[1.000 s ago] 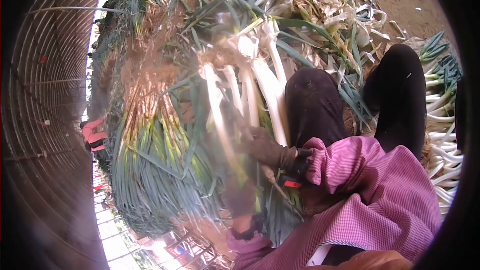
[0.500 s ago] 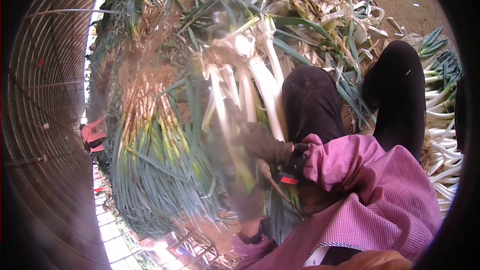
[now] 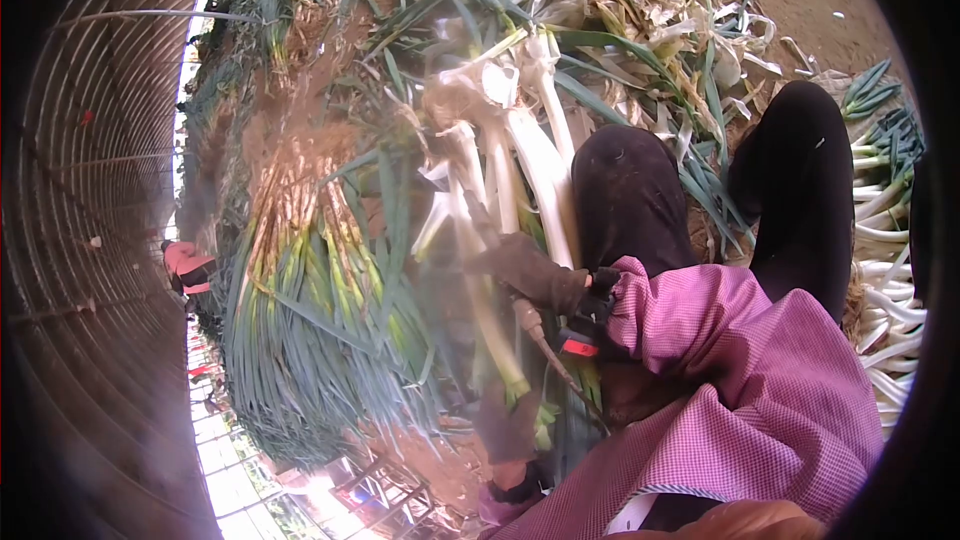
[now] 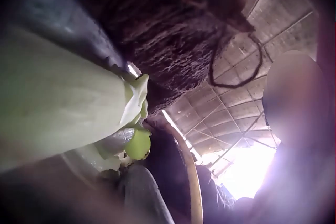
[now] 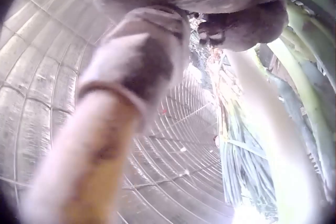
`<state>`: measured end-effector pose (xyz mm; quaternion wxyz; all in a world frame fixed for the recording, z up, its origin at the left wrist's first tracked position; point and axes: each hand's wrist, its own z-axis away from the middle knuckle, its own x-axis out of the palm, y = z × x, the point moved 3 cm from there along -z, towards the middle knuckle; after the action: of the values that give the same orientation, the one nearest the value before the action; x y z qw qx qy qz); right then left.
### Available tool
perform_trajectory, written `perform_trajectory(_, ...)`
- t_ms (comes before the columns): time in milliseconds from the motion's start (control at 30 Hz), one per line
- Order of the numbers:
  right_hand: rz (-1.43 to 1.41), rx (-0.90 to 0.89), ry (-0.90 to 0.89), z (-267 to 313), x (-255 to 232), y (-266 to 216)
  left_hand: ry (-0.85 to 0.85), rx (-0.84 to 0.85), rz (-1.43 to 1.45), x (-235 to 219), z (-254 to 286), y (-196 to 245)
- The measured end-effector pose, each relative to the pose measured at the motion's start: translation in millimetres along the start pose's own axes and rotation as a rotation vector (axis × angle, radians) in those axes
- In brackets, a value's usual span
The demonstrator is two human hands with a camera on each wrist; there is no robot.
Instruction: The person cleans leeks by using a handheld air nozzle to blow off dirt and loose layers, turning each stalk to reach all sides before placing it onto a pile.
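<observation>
Two dark-gloved hands work at one long green onion (image 3: 492,325), which slants between them just in front of the person's lap, its cut green end nearest the body. Over the last second the left hand (image 3: 505,427) has drawn back toward the body, and that end, blurred earlier, now shows plainly. A pale leaf skin (image 3: 432,225) also flares out farther beside the stalk; this suggests an outer layer coming loose, though which stalk it belongs to cannot be told. The left hand appears to grip the onion near its green end, its separate fingers lost in blur. The right hand (image 3: 530,272) grips the fitting (image 3: 526,316) of a tan hose (image 3: 560,368) and remains beside the middle of the stalk.

Several white stalks (image 3: 540,165) lie against the bent knee (image 3: 625,180). Brown soil (image 3: 835,5) forms the ground, strewn with a heap of pale, dry leaf scraps (image 3: 650,25). One broad bundle of onions with dirty stems (image 3: 310,290) spreads to the left in the head view; rows of clean white stems (image 3: 890,315) lie at the far right. Beyond rises a ribbed tunnel greenhouse (image 3: 110,160), where another person in pink (image 3: 188,268) appears well apart.
</observation>
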<state>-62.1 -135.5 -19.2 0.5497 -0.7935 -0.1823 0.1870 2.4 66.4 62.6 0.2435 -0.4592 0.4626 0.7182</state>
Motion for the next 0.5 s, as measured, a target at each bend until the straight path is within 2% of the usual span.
perform_trajectory(33, -0.009, -0.038, 0.037, 1.2, -2.2, -2.7, 0.004, 0.029, 0.025, -1.9, 1.1, 1.9)
perform_trajectory(100, -0.070, 0.028, -0.037, 3.8, 0.4, 0.3, 0.007, 0.019, 0.040, -2.6, 2.7, -3.1)
perform_trajectory(167, -0.116, 0.063, -0.074, 5.8, 2.2, 2.9, 0.006, -0.059, 0.021, 0.3, 3.0, -18.2)
perform_trajectory(233, -0.143, 0.065, -0.069, 6.7, 1.9, 4.9, 0.021, -0.171, 0.126, -0.6, 0.4, -10.6)
perform_trajectory(267, -0.122, 0.001, -0.034, 6.9, 1.4, 5.4, 0.027, -0.226, 0.179, -0.4, -1.1, -8.5)
perform_trajectory(333, -0.082, -0.125, 0.033, 8.3, 3.4, 7.0, 0.026, -0.211, 0.194, 2.4, -0.9, -15.9)
perform_trajectory(433, 0.095, -0.063, -0.001, 4.8, 11.6, 14.6, 0.029, -0.174, 0.213, 2.9, -1.0, -14.6)
perform_trajectory(500, 0.071, -0.061, 0.058, 0.9, 13.1, 17.6, 0.018, -0.135, 0.193, 1.5, -0.3, -10.8)
